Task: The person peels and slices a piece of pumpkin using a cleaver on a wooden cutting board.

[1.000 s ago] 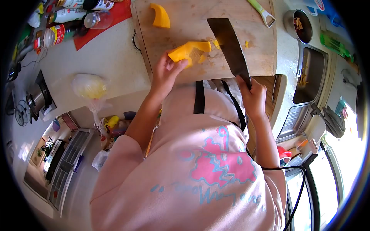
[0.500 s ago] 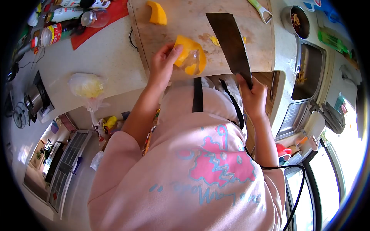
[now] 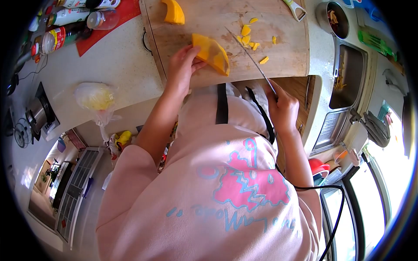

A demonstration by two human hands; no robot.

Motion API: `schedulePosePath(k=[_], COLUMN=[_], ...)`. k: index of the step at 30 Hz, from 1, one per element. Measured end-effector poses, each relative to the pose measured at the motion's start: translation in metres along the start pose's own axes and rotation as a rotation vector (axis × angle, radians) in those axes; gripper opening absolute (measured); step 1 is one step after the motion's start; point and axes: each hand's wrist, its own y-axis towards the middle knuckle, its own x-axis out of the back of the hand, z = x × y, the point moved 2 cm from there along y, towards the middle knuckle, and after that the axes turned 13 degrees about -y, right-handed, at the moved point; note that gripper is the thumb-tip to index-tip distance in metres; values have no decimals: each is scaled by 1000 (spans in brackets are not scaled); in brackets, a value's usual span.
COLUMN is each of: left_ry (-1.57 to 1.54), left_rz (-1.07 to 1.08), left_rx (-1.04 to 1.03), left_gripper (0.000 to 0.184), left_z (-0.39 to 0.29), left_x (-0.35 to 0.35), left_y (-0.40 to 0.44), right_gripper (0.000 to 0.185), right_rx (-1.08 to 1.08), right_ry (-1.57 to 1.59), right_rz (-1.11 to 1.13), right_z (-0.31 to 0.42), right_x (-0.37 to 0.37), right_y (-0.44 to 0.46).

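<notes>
My left hand (image 3: 185, 65) grips a thick wedge of pumpkin (image 3: 212, 53) by its left end, low over the near edge of the wooden cutting board (image 3: 174, 43). My right hand (image 3: 282, 104) is closed round the handle of a cleaver (image 3: 254, 61). Its blade is turned edge-on, so it looks like a thin line slanting up and left over the board. Beyond the blade lie several small yellow pumpkin scraps (image 3: 246, 30). A second pumpkin piece (image 3: 174, 12) rests at the far left of the board.
A peeler (image 3: 297, 11) lies at the board's far right corner. Right of it stand a metal pot (image 3: 334, 21) with brown bits inside and a sink (image 3: 347, 82). Bottles (image 3: 65, 37) crowd the left counter, with a plastic bag (image 3: 96, 98) nearer me.
The cleaver has turned from showing its broad face to edge-on, uncovering the scraps on the board. My left hand has tilted the pumpkin wedge and shifted it slightly left.
</notes>
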Motion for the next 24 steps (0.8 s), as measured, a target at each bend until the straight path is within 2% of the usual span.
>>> schedulePosePath(k=[3,6,9,10,13,19,20,21,23,24], left_ry=[-32,-289,-190,-150,61,127,82,170,347,310], left_rz=[-29,-148,-82,-23,-50,141,86,116,174,136], left_rx=[-6,-158,-198,-140,-66,-130,-38,-45,-59,-33], left_gripper=[29,31,34,37,37,35,36,36,35,33], left_z=[4,11,37,43,48,30,31,31,30,29], left_x=[4,-2,0,-6,-9,-6,-6,-3,9,8], left_y=[-1,-10,-14,-19,-19,-18,-22,-20,-13,-14], right_gripper=[24,22,21,20,19,19,21,22,31,36], right_rx=[-93,-56,-27,-31,-56,-131,-127,-123,16,86], right_ry=[34,56,63,79,110,111,92,73,7,-25], right_rz=[58,7,20,20,44,94,97,100,2,-48], right_z=[-3,-2,1,2,5,6,5,3,0,-1], right_x=[-1,-1,-1,-2,-7,-2,-2,-2,-8,-11], right_y=[-1,1,2,2,4,5,5,5,4,3])
